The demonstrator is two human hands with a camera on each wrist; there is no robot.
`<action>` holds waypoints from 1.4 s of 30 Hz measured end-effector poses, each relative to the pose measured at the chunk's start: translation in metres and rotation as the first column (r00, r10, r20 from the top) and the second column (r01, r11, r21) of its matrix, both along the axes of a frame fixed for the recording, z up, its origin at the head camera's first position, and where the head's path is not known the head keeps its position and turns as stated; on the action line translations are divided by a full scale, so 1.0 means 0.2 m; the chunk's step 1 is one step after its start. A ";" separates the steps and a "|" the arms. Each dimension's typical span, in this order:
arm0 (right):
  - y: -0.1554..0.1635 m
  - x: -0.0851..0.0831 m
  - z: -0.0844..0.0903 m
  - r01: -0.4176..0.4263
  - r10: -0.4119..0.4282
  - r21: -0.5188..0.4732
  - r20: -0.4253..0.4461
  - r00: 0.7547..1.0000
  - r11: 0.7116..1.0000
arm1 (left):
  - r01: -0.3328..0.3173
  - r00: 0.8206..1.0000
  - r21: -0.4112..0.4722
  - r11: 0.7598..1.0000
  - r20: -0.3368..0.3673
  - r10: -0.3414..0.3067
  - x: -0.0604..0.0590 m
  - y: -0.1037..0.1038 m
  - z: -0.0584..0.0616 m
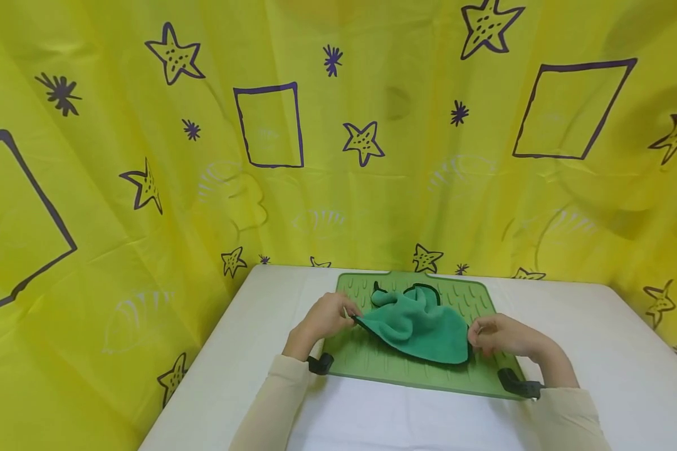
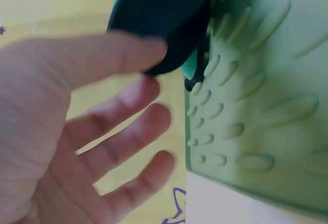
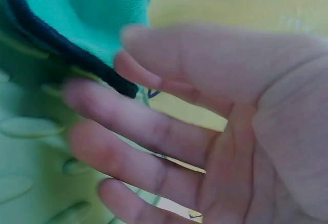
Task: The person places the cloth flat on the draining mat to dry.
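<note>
Cloth [image 1: 420, 326] (green, dark-edged) is being pinched at both corners over the ribbed mat [image 1: 372, 357] on the counter [image 1: 598, 351], by left hand [image 1: 327, 316] & right hand [image 1: 499, 335]. Grips are thin; corners could probably be lost w/ a tug.

Fleecy matt cloth [image 1: 423, 326] on ridged rubbery mat [image 1: 372, 357].

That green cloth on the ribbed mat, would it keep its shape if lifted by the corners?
Probably not: the green cloth lies bunched in soft folds, so it looks floppy and would likely sag. It seems light, since thumb-and-finger pinches by the left hand and right hand hold its edge. Its fuzzy surface probably resists slipping.
</note>
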State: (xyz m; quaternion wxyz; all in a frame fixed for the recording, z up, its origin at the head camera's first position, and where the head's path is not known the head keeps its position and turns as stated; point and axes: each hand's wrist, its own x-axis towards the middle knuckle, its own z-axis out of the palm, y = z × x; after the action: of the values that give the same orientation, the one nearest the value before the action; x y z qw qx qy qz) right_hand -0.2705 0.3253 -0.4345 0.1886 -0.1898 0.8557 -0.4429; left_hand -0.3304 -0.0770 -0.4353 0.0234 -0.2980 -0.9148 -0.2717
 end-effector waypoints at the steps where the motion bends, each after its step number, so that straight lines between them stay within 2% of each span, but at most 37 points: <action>1: 0.00 0.00 0.00 0.028 -0.028 0.016 -0.011 1.000 0.999 | 0.017 0.999 0.006 1.000 0.037 -0.018 0.00 -0.01 0.00; 4: -0.01 0.00 -0.02 0.102 -0.100 0.046 -0.032 0.994 0.994 | 0.054 0.988 0.015 0.998 0.144 -0.055 0.00 -0.02 0.00; 8: -0.03 -0.01 -0.04 0.153 -0.151 0.053 -0.046 0.987 0.987 | 0.060 0.959 -0.003 0.998 0.277 -0.057 0.01 -0.04 -0.01; 12: -0.06 -0.02 -0.06 0.158 -0.157 0.024 -0.038 0.987 0.987 | 0.071 0.938 -0.010 0.997 0.339 -0.064 0.01 -0.04 -0.03; 16: -0.08 -0.03 -0.08 0.130 -0.130 -0.017 -0.006 0.992 0.991 | 0.064 0.947 -0.001 0.998 0.317 -0.061 0.01 -0.03 -0.05; 20: -0.08 -0.03 -0.08 0.107 -0.108 -0.014 -0.004 0.994 0.994 | 0.023 0.959 -0.011 1.000 0.283 -0.019 0.00 -0.01 -0.07; 24: -0.05 -0.02 -0.07 0.109 -0.109 0.012 -0.006 0.994 0.994 | -0.019 0.952 -0.027 0.999 0.306 0.026 0.02 0.02 -0.08; 29: -0.02 -0.02 -0.06 0.105 -0.104 0.035 -0.014 0.994 0.994 | -0.032 0.940 -0.041 0.999 0.337 0.044 0.05 0.06 -0.08; 42: 0.01 0.00 -0.04 0.054 -0.054 0.029 0.007 0.999 0.998 | -0.031 0.956 -0.065 0.997 0.288 0.048 0.04 0.05 -0.09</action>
State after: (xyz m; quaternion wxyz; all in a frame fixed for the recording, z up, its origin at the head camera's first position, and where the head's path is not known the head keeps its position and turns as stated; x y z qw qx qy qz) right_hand -0.2710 0.3269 -0.4420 0.1825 -0.1622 0.8660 -0.4363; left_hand -0.3230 -0.0679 -0.4527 -0.1142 -0.2373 -0.9219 -0.2842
